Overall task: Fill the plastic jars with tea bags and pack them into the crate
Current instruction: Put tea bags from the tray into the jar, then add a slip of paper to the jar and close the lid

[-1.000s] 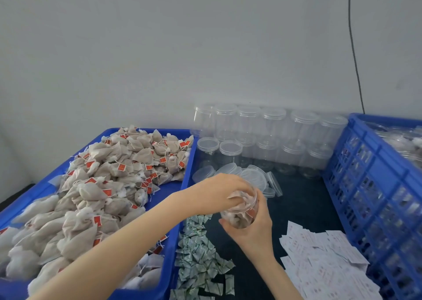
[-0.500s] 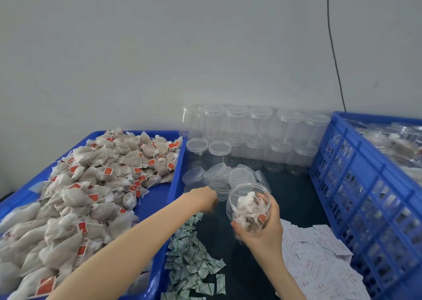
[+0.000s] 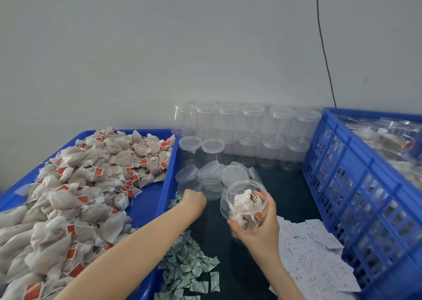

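Clear round plastic jar (image 3: 245, 205) of soft tea bags, right hand (image 3: 258, 229) grips | left hand (image 3: 194, 200) clenched by small packets (image 3: 189, 267)

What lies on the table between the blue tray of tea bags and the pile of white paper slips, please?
In the head view, small green-and-white sachets lie there beside the tray, then bare dark tabletop up to the paper slips.

You are wearing the only camera on your head, so it is looking forward and down from your own standpoint at the near edge of the bench (image 3: 230, 249), close over your forearms. It is facing the wall behind the bench's far edge, taking in the bench from its left side to its right; its wide angle is bending the edges.
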Demonstrator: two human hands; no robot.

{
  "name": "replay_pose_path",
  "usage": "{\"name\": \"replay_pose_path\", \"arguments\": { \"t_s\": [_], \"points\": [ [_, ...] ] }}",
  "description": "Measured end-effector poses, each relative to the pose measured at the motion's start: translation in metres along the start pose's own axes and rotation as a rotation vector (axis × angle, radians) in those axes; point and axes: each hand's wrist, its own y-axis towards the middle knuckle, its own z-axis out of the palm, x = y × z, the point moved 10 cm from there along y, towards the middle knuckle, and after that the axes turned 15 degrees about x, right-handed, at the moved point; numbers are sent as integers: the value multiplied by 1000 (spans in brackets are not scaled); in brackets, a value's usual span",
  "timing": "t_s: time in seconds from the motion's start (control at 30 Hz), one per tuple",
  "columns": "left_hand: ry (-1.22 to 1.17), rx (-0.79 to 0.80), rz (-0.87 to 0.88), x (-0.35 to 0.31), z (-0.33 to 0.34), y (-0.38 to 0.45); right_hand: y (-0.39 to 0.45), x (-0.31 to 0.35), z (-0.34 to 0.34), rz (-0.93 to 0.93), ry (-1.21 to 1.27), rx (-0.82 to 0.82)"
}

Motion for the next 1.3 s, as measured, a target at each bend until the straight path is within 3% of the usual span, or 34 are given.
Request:
{"name": "replay_pose_path", "arguments": {
  "t_s": [0.17,0.3,0.47,0.57,0.67,0.77,1.1,1.2,1.3],
  "points": [
    [-88,-42,-7,9,-11,-5,-1,-4,1,20,-10,10],
    [-292,-46,60,16,-18,-12,0,-6,0,31,-17,20],
    [-682,-263,170,45,-75,-47,2,-9,-3,31,-16,17],
    [-915,-466,367,54,-117,-85,2,-9,-3,31,-18,11],
    [-1063,-490,617,42,-144,-120,4,-3,1,30,-24,15],
    [-971,-420,730,15,-156,-135,10,8,1,8,-52,19],
    [-300,-403,486,-44,-155,-128,11,11,-5,-6,-139,40],
    [-221,-474,388,-49,-160,-128,8,6,-8,1,-113,23],
    [-203,-499,397,-56,-161,-127,6,4,-13,5,-106,15]
  ]
}}
